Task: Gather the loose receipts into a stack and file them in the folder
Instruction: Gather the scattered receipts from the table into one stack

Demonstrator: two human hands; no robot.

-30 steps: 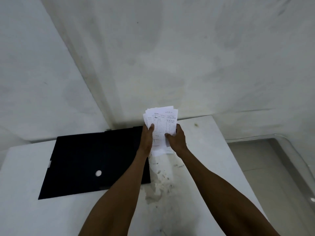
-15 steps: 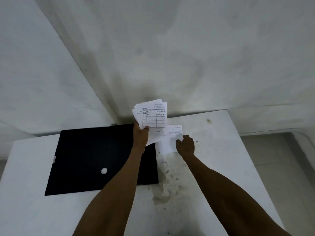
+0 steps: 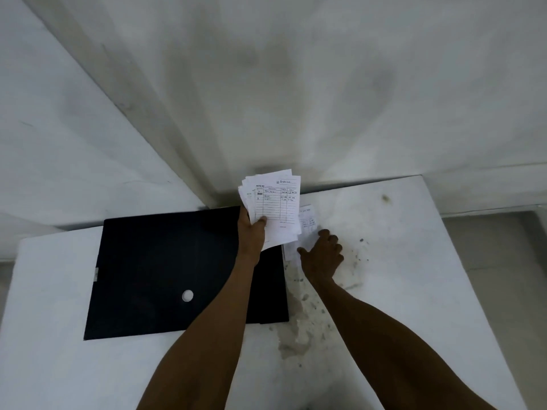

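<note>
Right hand point(image 3: 321, 255): fingers pressing last loose receipt point(image 3: 306, 229) on counter point(image 3: 414, 261); slide it to lift cleanly. Black folder point(image 3: 165, 270): closed, alongside. Left hand point(image 3: 251, 235): gripping fanned stack point(image 3: 273, 208) above; square before filing.

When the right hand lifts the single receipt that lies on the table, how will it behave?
The single receipt looks thin, so it will probably bend and droop. It lies flat on the table, so the right hand may need to slide it before lifting. It is likely very light.
</note>
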